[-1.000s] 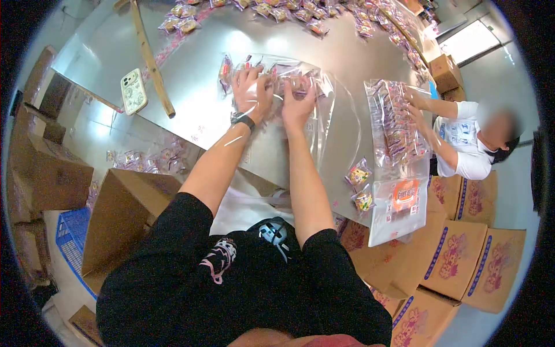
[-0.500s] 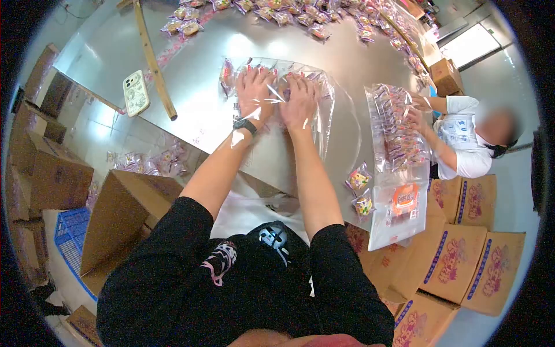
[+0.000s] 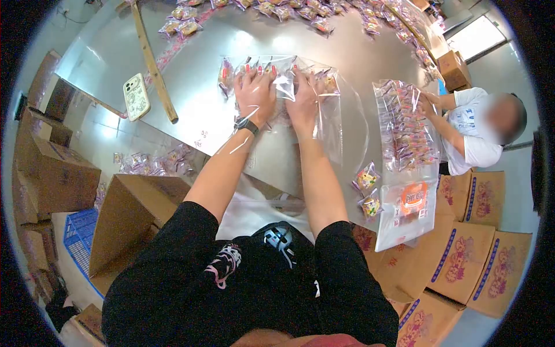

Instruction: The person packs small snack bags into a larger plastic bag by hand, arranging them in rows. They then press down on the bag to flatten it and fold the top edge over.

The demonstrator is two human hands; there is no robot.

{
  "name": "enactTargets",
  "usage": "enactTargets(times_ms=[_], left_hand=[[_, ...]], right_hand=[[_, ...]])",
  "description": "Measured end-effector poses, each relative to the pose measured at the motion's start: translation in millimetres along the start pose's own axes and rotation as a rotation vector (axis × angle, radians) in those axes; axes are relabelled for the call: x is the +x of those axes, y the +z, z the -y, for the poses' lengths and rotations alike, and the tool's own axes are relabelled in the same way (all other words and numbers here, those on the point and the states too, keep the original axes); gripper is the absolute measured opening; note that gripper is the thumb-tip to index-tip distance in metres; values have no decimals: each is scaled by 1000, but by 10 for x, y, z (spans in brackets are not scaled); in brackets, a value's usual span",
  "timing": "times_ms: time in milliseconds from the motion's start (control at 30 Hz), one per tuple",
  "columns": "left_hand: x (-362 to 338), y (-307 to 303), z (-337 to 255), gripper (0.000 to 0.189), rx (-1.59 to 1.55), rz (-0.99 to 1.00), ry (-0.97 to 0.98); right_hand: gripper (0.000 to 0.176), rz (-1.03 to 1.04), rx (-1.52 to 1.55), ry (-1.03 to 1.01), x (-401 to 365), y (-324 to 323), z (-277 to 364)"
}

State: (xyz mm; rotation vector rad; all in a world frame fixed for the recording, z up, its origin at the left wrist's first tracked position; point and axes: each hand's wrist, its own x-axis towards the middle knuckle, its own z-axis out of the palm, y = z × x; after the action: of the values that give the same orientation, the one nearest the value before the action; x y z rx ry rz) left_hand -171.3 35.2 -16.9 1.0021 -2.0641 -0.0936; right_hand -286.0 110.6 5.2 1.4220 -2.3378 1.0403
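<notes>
A clear plastic bag (image 3: 329, 121) lies on the metal table (image 3: 202, 69), with a row of small wrapped snack packs (image 3: 225, 78) at its far end. Both hands are inside the bag, under its film. My left hand (image 3: 255, 97) rests on the left part of the row, its fingers bent over the packs. Beside it, my right hand (image 3: 303, 103) has its fingers curled at the right part of the row; what they hold is hidden by glare and film. A dark watch is on my left wrist.
A co-worker (image 3: 471, 127) at the right handles another filled bag (image 3: 404, 130). Two loose packs (image 3: 367, 176) lie near it. A phone (image 3: 136, 97) and a wooden strip (image 3: 151, 61) are at the left. Cartons (image 3: 457, 260) stand below right, an open box (image 3: 133, 220) below left.
My hands have drawn slightly apart, and my right hand's fingers have curled more. The film between them has shifted. The co-worker's head has lifted.
</notes>
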Motion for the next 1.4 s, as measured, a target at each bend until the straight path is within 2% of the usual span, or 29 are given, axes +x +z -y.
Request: enactTargets(times_ms=[33,133,233,333,467,533,633,667,700,733,767,800,833,867,900,1000,1033,1133,1200,1267,1300,1400], left_hand=[[-1,3,-9,26,0,-4,-9],[-17,87,-27,24,-5,-73,-33],[-4,43,-42,31,8,-48,-50],[48,-78,-105,32,40,23,-21],[101,-195,-180,37,165,55,6],[147,-112,-83,38,118,113,-10],[209,-137,-40,33,55,179,-42],[259,-170,-39,31,38,194,-47],[225,-208,-71,31,0,101,-30],[224,-215,-85,31,12,93,-49],[218,-208,-109,30,22,86,-69],[197,-182,-128,30,29,83,-88],[174,-120,-141,30,59,-5,-77],[154,-71,-128,30,59,10,-65],[155,-78,-114,30,60,23,-50],[144,-73,-91,39,22,51,-41],[131,-51,-84,41,16,56,-41],[101,-95,-163,60,8,156,-68],[113,-188,-277,66,68,176,-6],[148,-204,-337,64,54,193,43],[155,-142,-307,61,38,173,77],[162,-46,-238,54,77,204,102]], right_hand=[[41,-129,-37,-65,-1,126,-49],[43,-91,-171,-66,30,233,-67],[47,-122,-1,26,100,268,-72],[49,-53,-104,24,76,199,-43],[49,-136,-204,-120,81,293,-123],[49,-149,-270,-152,83,320,-198],[53,-7,-133,27,133,345,-265],[53,-29,-191,2,137,356,-261],[53,-49,-250,-20,93,343,-233],[54,-71,-308,-41,60,279,-151],[53,-21,-317,-57,65,208,-92],[53,-55,-332,-139,66,285,-107],[53,-87,-351,-217,58,395,-156],[53,-121,-370,-296,58,472,-238],[56,72,-339,-338,121,380,-227],[62,15,-96,-246,146,261,-146],[70,-21,119,-264,134,165,-138],[68,-26,112,-201,8,78,-143],[62,53,925,125,-7,249,-234],[58,-102,466,-227,-152,181,-298],[58,-139,428,-212,-208,246,-377],[60,-208,223,277,-507,218,-302]])
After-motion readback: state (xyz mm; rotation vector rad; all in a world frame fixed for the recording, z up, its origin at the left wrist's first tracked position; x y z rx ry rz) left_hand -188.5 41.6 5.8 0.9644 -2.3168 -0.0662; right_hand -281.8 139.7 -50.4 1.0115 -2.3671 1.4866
